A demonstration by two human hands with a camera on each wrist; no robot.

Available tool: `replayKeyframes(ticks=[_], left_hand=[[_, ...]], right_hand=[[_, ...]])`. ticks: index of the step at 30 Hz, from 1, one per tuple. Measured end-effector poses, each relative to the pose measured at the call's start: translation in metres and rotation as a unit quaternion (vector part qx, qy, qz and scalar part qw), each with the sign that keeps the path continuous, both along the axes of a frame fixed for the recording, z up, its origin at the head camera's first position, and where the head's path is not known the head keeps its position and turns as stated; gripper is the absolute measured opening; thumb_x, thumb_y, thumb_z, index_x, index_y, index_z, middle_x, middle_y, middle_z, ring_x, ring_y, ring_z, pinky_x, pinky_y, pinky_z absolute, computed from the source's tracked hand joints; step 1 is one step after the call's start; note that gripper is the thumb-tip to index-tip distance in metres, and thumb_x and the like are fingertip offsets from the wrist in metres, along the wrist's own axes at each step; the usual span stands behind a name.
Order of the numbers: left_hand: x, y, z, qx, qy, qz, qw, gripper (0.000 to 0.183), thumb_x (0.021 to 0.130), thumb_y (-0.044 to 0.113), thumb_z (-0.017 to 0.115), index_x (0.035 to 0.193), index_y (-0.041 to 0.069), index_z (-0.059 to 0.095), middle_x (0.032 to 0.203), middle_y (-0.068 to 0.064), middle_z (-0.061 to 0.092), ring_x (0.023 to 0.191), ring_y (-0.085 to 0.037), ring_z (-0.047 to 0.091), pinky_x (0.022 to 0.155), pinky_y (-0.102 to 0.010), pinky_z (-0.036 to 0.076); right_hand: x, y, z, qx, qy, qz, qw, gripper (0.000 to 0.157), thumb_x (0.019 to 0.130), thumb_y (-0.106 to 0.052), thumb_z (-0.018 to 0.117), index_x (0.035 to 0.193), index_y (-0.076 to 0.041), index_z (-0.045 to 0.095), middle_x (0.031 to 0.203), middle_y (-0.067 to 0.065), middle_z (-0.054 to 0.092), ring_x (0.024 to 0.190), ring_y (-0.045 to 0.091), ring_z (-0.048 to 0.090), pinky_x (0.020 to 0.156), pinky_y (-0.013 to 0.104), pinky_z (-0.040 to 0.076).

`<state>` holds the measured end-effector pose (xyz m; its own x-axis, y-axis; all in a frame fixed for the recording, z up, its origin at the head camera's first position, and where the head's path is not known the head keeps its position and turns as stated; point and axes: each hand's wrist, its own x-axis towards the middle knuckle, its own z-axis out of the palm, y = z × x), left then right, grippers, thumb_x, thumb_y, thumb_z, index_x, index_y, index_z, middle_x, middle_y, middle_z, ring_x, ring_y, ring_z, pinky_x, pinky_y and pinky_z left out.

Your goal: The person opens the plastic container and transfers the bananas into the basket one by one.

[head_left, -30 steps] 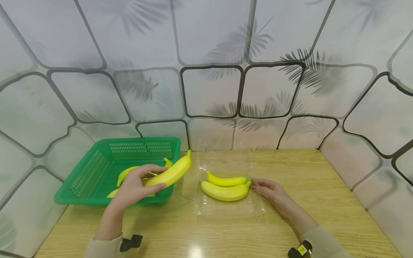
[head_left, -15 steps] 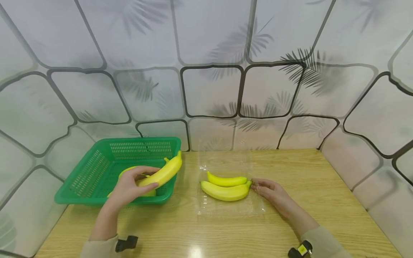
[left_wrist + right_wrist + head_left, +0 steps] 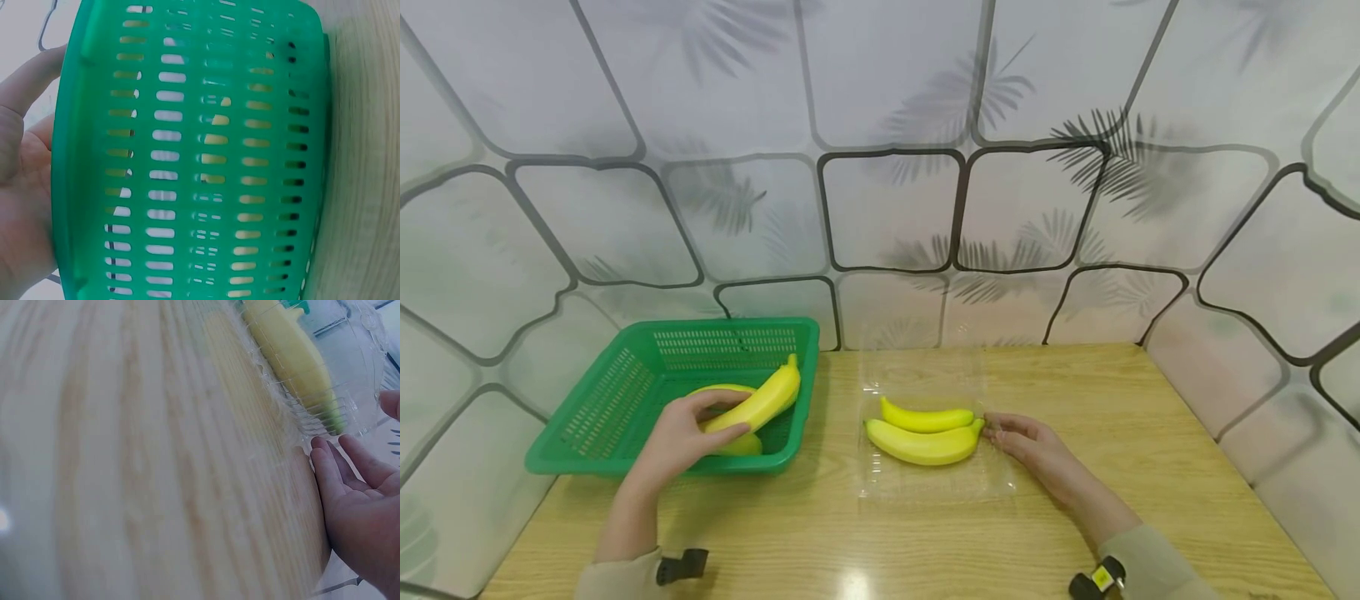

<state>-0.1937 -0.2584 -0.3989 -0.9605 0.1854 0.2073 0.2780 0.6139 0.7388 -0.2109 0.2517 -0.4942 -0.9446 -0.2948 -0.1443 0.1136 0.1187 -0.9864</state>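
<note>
Over the green basket (image 3: pixel 542 457), my left hand (image 3: pixel 670 437) grips a yellow banana (image 3: pixel 767 398) between thumb and fingers, its stem pointing up and right. Other bananas (image 3: pixel 743 446) lie inside the basket, partly hidden by that hand. In the left wrist view the basket's slotted wall (image 3: pixel 187 137) covers most of the picture, with the hand (image 3: pixel 25 206) at the left. Two bananas (image 3: pixel 925 444) lie side by side in a clear plastic container (image 3: pixel 936 487). My right hand (image 3: pixel 1041 454) touches the container's right side with nearly straight fingers; its thumb (image 3: pixel 390 403) stands apart.
The container's transparent lid (image 3: pixel 921 367) stands raised at the back. Everything rests on a wooden table (image 3: pixel 1112 392), with a patterned curtain-like backdrop (image 3: pixel 887 217) close behind and at both sides. Dark devices (image 3: pixel 682 567) are strapped to both wrists.
My left hand has carried the banana left and slightly down, from beyond the basket's right rim to over its inside. The right hand and the container have stayed put.
</note>
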Motion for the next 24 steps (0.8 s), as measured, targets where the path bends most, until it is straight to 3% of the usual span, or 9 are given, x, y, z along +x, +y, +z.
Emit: replayKeyframes(ticks=[7, 15, 24], left_hand=[[-0.001, -0.005, 0.0, -0.032, -0.009, 0.011, 0.9994, 0.038, 0.093, 0.018, 0.084, 0.128, 0.004, 0.075, 0.129, -0.019, 0.074, 0.103, -0.007, 0.068, 0.081, -0.019, 0.059], [-0.003, -0.009, 0.001, -0.05, -0.039, -0.002, 0.998, 0.042, 0.095, 0.019, 0.083, 0.131, 0.001, 0.073, 0.128, -0.025, 0.073, 0.109, -0.036, 0.073, 0.073, -0.021, 0.059], [-0.007, -0.018, 0.001, -0.089, -0.054, -0.012, 0.9945, 0.045, 0.094, 0.023, 0.083, 0.131, -0.001, 0.072, 0.124, -0.024, 0.075, 0.105, -0.033, 0.073, 0.071, -0.025, 0.057]], right_hand=[[0.0, 0.0, 0.001, -0.001, 0.004, 0.002, 1.0, 0.063, 0.11, -0.019, 0.056, 0.158, 0.015, 0.034, 0.162, 0.034, 0.04, 0.12, -0.011, 0.061, 0.103, 0.006, 0.046], [0.0, 0.0, 0.002, -0.004, 0.002, 0.001, 1.0, 0.063, 0.11, -0.019, 0.056, 0.158, 0.014, 0.033, 0.163, 0.034, 0.04, 0.12, -0.011, 0.061, 0.103, 0.006, 0.047], [0.0, 0.0, 0.0, 0.002, 0.004, -0.001, 1.0, 0.062, 0.11, -0.019, 0.056, 0.158, 0.014, 0.035, 0.161, 0.034, 0.042, 0.12, -0.011, 0.062, 0.103, 0.007, 0.047]])
